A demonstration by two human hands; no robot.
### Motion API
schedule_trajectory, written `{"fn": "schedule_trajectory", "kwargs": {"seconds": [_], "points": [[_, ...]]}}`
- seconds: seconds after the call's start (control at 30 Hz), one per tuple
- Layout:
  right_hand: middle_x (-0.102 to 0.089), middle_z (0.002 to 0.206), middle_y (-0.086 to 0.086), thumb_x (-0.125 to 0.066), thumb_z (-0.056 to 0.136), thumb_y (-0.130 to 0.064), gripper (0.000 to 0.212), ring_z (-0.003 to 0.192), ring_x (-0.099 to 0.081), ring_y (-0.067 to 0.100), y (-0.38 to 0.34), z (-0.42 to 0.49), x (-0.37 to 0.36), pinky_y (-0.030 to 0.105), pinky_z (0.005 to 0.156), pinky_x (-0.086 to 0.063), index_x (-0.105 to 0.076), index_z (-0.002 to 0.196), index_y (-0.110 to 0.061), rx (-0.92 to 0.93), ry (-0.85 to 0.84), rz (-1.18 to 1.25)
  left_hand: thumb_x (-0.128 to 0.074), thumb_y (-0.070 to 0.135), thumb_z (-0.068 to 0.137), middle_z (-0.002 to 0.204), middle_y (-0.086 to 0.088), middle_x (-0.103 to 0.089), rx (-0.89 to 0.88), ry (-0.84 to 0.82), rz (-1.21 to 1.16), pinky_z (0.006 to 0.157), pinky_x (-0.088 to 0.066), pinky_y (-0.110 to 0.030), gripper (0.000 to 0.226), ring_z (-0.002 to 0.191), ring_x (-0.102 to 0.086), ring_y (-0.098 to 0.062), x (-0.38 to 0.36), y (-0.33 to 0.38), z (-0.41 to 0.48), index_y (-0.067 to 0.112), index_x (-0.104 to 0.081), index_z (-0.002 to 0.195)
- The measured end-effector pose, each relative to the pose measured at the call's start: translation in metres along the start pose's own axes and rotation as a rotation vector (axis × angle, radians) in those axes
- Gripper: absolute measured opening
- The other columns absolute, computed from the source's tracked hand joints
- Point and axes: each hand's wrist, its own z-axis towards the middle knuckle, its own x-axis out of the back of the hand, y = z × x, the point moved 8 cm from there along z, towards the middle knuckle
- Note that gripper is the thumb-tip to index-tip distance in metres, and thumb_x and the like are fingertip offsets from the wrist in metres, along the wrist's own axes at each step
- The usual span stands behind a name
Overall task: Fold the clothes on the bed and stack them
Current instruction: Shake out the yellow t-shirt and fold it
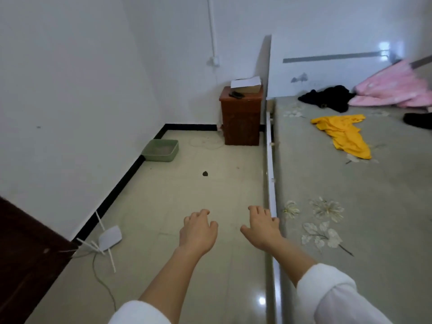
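Observation:
A bed [383,197] with a grey flowered sheet fills the right side. On it lie a crumpled yellow garment [343,134], a black garment [327,97] near the headboard, another dark piece [418,120] at the right edge, and a pink quilt [397,90]. My left hand [198,230] hovers over the floor beside the bed, fingers loosely curled, holding nothing. My right hand [263,226] hangs at the bed's left edge, fingers relaxed and empty. Both hands are far from the clothes.
A brown bedside cabinet [240,118] with a box on top stands at the bed's head. A green tray [161,150] sits by the wall. A white router [108,238] with cable lies on the floor near a dark door [25,256]. A small dark bit [205,173] lies on the tiles.

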Motion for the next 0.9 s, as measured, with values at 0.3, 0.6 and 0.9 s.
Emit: {"fn": "schedule_trajectory", "kwargs": {"seconds": [0.3, 0.6, 0.9], "points": [[-0.037, 0.141, 0.009, -0.048, 0.091, -0.039, 0.053, 0.13, -0.034, 0.028, 0.03, 0.067, 0.05, 0.047, 0.104, -0.03, -0.034, 0.135, -0.013, -0.274, 0.121, -0.002, -0.038, 0.031, 0.096, 0.141, -0.009, -0.043, -0.272, -0.101, 0.017, 0.1, -0.036, -0.04, 0.047, 0.13, -0.033, -0.029, 0.02, 0.053, 0.128, 0.018, -0.037, 0.141], [-0.034, 0.145, 0.007, -0.048, 0.092, -0.041, 0.058, 0.132, -0.031, 0.029, 0.1, 0.156, 0.111, 0.046, 0.104, -0.028, -0.03, 0.141, -0.015, -0.448, 0.193, 0.088, -0.037, 0.032, 0.097, 0.142, -0.008, -0.043, -0.458, -0.199, 0.003, 0.103, -0.035, -0.041, 0.047, 0.131, -0.032, -0.028, 0.002, 0.171, 0.237, 0.018, -0.037, 0.142], [-0.036, 0.143, 0.009, -0.051, 0.09, -0.042, 0.059, 0.132, -0.031, 0.03, 0.183, 0.267, 0.178, 0.047, 0.102, -0.028, -0.033, 0.14, -0.015, -0.586, 0.208, 0.165, -0.038, 0.03, 0.098, 0.145, -0.007, -0.042, -0.55, -0.257, -0.006, 0.104, -0.034, -0.04, 0.048, 0.134, -0.032, -0.028, -0.002, 0.281, 0.369, 0.017, -0.035, 0.144]]}}
